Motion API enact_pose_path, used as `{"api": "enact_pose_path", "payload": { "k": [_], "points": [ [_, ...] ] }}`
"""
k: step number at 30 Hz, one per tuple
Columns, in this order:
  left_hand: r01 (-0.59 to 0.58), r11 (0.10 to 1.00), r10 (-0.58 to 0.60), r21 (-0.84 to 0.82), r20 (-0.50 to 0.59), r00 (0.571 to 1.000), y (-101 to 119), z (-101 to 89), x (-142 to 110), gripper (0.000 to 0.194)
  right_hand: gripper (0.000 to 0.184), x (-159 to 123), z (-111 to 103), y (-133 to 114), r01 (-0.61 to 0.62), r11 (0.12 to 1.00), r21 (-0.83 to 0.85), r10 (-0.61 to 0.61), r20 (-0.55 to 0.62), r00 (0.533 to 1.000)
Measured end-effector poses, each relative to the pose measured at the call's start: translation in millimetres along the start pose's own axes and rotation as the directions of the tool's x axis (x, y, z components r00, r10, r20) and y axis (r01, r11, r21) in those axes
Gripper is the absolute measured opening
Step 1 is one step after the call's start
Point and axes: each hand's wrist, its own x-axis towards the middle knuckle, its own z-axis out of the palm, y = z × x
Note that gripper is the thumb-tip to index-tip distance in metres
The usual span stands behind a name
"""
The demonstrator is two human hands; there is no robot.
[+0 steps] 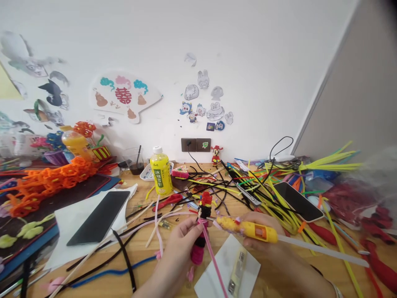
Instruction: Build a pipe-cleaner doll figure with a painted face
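Note:
My left hand (176, 248) is closed on a small figure (204, 212) made of fuzzy pipe cleaners, with a red and yellow head, black middle and magenta lower part. A pink pipe cleaner (213, 257) runs from the figure's middle toward the near edge. My right hand (268, 248) grips a yellow hot glue gun (252, 230) with a long whitish glue stick (322, 249) sticking out its back. The gun's nozzle points left at the figure's middle; whether it touches I cannot tell. Below lies a white sheet (214, 275) bearing a narrow see-through yellowish object (237, 269).
A yellow drink bottle (161, 171) stands behind the hands. Loose pipe cleaners (276, 198) cover much of the table. A dark phone (99, 217) lies left on white paper, another phone (299, 202) right. Orange fuzzy craftwork (52, 182) and a small red figure (216, 156) sit farther back.

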Motion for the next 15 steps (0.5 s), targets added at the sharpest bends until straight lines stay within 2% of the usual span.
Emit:
{"api": "enact_pose_path", "payload": {
  "k": [3,5,15],
  "points": [
    [0.01,1.0,-0.01,0.02,0.007,1.0,-2.7,-1.2,-1.4,0.026,0.015,-0.7,2.0,-3.2,-0.008,1.0,-0.002,0.008,0.113,0.994],
    [0.017,1.0,-0.017,0.017,0.009,1.0,-3.6,-1.2,-2.6,0.027,0.013,-0.6,1.7,-5.0,0.0,1.0,-0.03,0.005,0.149,0.989],
    [0.015,1.0,-0.015,-0.004,0.006,1.0,2.0,3.9,-3.7,0.026,0.013,-2.8,0.8,-0.5,0.083,0.984,-0.159,-0.063,0.123,0.99]
  ]
}}
